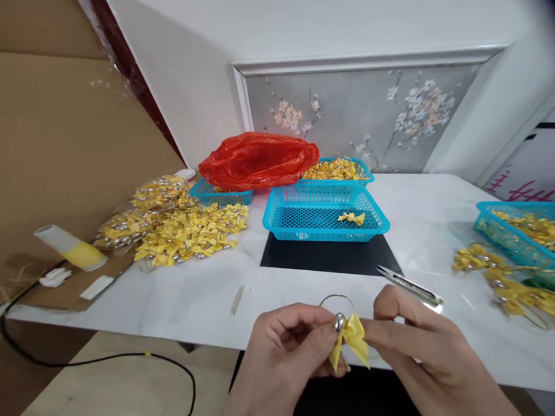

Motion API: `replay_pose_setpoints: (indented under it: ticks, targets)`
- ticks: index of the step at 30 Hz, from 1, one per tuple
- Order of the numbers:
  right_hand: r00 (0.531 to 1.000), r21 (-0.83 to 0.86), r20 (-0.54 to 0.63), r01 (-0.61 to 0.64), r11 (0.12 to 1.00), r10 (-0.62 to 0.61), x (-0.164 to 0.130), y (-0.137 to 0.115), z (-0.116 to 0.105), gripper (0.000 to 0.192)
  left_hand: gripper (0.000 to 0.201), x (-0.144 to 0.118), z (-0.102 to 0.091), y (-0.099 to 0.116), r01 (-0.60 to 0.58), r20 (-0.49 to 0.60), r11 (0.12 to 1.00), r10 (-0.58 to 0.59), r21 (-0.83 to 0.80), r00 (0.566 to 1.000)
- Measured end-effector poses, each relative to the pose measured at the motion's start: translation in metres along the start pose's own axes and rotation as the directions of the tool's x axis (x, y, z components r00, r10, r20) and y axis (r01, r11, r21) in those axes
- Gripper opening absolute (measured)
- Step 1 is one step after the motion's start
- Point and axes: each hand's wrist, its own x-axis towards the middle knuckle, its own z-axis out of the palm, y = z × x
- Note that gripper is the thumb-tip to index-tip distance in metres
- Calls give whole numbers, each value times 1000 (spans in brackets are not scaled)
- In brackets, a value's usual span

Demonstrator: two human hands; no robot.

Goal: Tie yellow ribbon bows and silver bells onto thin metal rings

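My left hand (295, 348) pinches a yellow ribbon bow (354, 336) between thumb and fingers, close to the table's front edge. A silver bell-like bead (340, 322) sits at the bow's upper left, and a thin golden cord loop (336, 297) rises above it. From the other side, my right hand (419, 343) closes its fingers on the bow's right edge. Thread snips (409, 285) lie on the table just beyond my right hand. Farther back, a blue plastic basket (324, 233) holds a yellow bow (352, 219) and stands on a black mat (330, 258).
A heap of yellow bows with silver beads (191, 233) lies at left, near a tape-like roll (72, 247). Behind are a red plastic bag (259, 160) and more filled baskets. Another blue basket (485, 226) and loose bows (511, 287) occupy the right side.
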Motion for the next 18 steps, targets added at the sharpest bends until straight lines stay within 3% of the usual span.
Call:
replay_pose_setpoints:
  ticks: [12, 18]
  targets:
    - [994, -16, 110, -3, 1000, 5, -3, 1, -3, 42, 13, 1, -2, 0, -61, 32, 994, 58, 91, 998]
    - [995, 17, 91, -47, 999, 46, -2, -1, -1, 37, 5, -5, 6, 5, -99, -62, 984, 109, 147, 992]
